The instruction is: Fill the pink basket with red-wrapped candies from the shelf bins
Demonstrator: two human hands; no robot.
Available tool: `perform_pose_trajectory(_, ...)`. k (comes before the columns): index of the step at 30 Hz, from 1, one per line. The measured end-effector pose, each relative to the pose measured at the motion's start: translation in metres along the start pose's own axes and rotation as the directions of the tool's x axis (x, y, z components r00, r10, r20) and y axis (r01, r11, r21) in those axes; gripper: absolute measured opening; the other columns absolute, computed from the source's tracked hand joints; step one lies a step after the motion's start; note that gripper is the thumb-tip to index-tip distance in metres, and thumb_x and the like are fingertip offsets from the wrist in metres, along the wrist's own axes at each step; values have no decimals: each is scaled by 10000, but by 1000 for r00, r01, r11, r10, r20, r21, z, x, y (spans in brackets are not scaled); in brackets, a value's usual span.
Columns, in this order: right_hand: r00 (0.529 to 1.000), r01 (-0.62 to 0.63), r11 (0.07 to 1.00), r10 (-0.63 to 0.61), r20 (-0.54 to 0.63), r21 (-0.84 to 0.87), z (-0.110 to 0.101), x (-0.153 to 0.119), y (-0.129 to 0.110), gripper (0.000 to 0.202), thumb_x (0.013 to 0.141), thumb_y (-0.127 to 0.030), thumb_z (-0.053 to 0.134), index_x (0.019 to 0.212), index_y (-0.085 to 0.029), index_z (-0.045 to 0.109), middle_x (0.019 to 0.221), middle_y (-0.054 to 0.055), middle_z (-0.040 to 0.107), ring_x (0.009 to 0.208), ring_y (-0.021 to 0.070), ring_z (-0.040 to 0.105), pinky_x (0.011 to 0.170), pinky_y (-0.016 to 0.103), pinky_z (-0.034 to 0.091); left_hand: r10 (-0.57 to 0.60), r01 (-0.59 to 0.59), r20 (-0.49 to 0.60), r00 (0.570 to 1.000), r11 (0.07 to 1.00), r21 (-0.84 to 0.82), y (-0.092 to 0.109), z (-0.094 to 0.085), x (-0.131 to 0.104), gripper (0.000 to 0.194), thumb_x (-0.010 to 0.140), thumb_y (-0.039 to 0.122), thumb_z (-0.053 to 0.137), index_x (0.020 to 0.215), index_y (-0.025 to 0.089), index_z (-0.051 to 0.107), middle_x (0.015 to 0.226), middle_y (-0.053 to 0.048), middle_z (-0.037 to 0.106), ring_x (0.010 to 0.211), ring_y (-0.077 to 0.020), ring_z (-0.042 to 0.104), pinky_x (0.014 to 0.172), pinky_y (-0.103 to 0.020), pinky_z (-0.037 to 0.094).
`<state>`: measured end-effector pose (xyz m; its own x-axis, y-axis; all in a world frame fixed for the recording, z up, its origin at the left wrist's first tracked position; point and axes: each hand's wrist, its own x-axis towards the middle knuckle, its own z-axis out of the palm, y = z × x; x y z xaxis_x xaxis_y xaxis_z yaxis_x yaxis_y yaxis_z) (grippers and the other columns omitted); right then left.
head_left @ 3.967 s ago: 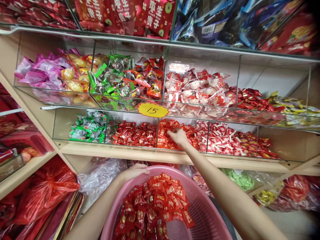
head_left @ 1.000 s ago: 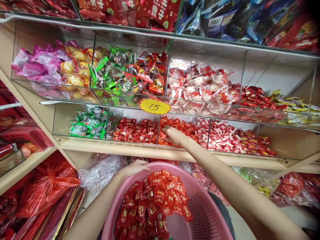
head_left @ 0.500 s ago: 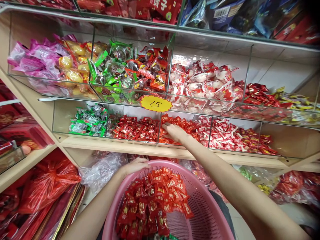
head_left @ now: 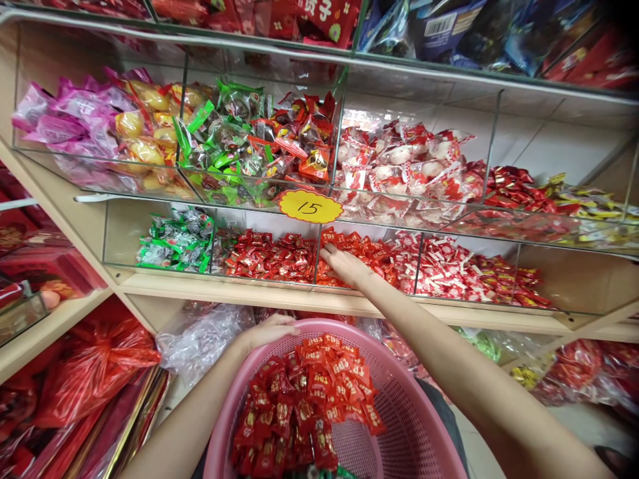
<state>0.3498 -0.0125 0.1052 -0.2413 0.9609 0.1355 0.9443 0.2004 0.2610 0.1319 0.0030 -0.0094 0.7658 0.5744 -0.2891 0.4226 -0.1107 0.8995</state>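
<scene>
My left hand (head_left: 272, 330) grips the far-left rim of a pink plastic basket (head_left: 424, 406), its fingers lying over the edge. Inside the basket is a heap of red wrapped candies (head_left: 309, 386), with a bit of green wrapper at the near side. My right hand (head_left: 344, 264) reaches into a lower shelf compartment, on top of orange-red wrapped candies (head_left: 374, 253). Its fingers are stretched out and slightly apart, touching the pile; their undersides are hidden.
Clear dividers and front panels bound the compartments. Green-wrapped candies (head_left: 177, 239) and darker red candies (head_left: 272, 256) lie to the left, red-and-white ones (head_left: 449, 266) to the right. A yellow price tag (head_left: 310, 207) marked 15 hangs above. A red plastic bag (head_left: 100, 366) stands lower left.
My right hand has shifted very slightly left and down over the candies. The view has moved a little; my left hand and the basket stay in place.
</scene>
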Motion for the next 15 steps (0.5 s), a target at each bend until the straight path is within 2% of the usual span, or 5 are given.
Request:
perform_pose_trajectory(5, 1000, 14, 999, -14, 6, 31, -3, -2, 3, 329, 753, -223, 546, 1041, -163, 398, 1076, 125, 462, 843, 193, 563, 658, 257, 406, 16, -16, 12, 1000, 1000, 0, 0, -1, -1, 360, 662, 414, 535, 876, 141, 631, 777, -8, 628, 698, -161, 535, 611, -233, 360)
perform_pose_trajectory(15, 999, 49, 999, -50, 10, 19, 1, -3, 5, 246, 783, -214, 504, 1005, -157, 414, 1052, 114, 456, 804, 165, 554, 637, 246, 388, 35, -35, 10, 999, 999, -7, 9, 0, -5, 346, 659, 421, 536, 820, 129, 631, 718, -1, 602, 658, -147, 511, 594, -224, 360)
